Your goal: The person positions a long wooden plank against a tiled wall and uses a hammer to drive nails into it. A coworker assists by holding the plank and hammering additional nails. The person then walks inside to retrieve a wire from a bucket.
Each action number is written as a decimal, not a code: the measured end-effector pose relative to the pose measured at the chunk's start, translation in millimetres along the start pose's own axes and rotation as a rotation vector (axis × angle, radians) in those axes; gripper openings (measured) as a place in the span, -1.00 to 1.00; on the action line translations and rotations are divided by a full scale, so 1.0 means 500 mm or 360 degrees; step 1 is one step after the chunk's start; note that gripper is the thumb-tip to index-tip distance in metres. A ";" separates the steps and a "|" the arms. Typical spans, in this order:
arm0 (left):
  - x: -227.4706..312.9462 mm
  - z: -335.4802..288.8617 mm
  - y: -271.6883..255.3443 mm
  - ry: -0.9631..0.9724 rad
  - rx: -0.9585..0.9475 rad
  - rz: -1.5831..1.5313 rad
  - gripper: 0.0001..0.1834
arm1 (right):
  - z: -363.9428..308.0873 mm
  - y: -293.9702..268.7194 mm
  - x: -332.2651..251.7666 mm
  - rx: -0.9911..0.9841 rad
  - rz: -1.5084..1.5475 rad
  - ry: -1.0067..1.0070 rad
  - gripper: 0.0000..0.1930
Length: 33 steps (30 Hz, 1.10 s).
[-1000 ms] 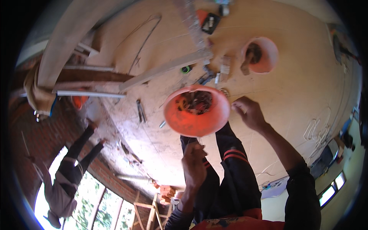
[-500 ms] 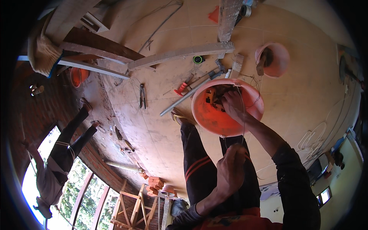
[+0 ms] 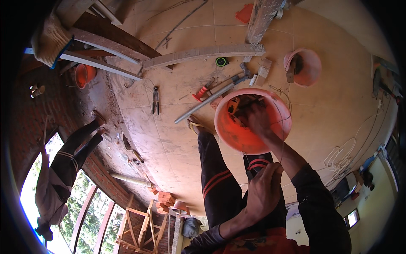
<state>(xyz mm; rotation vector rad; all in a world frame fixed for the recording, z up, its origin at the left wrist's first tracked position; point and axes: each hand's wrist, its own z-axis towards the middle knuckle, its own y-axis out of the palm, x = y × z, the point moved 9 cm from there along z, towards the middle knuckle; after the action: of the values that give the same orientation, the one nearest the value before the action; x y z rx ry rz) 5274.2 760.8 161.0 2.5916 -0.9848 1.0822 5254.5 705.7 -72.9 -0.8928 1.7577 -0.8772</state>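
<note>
A tilted orange bucket (image 3: 237, 139) stands before my legs, its mouth facing me. My left hand (image 3: 264, 192) is closed at the near side of it, fingers wrapped on the bucket's thin wire handle (image 3: 284, 142). Inside the bucket is my right hand (image 3: 257, 118), reaching among dark items and an orange-yellow tool (image 3: 232, 106). Shadow and the items hide its fingertips, so what they touch does not show.
Left of the bucket lie a metal pipe (image 3: 205, 103), a red-handled chisel (image 3: 201, 93) and pincers (image 3: 155, 100). A green tape measure (image 3: 221, 62) and a second bucket (image 3: 312, 70) are farther off. Wooden beams (image 3: 198, 57) cross behind. Another person (image 3: 63, 173) stands at left.
My right hand has gone deeper into the bucket. My left hand has shifted slightly right, still on the wire handle. The other person's arm and body have moved.
</note>
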 end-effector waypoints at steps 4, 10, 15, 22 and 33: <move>0.010 -0.013 0.003 0.0126 0.0046 0.0121 -0.93 | 0.001 -0.027 -0.040 0.0172 0.0109 0.0091 -0.69; -0.002 -0.033 0.012 0.0022 -0.0082 0.0034 -0.90 | 0.008 -0.022 -0.092 0.0274 0.0129 0.0159 -0.67; -0.004 -0.044 -0.012 0.0048 -0.0058 -0.0012 -0.91 | 0.014 0.018 -0.120 0.0122 0.0203 0.0091 -0.67; -0.022 -0.063 -0.022 -0.0013 -0.0100 -0.0014 -0.90 | -0.015 0.020 -0.144 0.0058 0.0353 0.0014 -0.68; -0.062 -0.099 -0.064 -0.0026 -0.0079 0.0030 -0.88 | -0.053 0.079 -0.192 0.0071 0.0263 -0.0058 -0.64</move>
<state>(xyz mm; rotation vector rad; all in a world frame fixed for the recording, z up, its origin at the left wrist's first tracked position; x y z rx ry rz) 5249.8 820.2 178.8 2.5609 -1.0281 1.0288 5250.2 811.9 -58.8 -0.7190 1.7467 -0.7841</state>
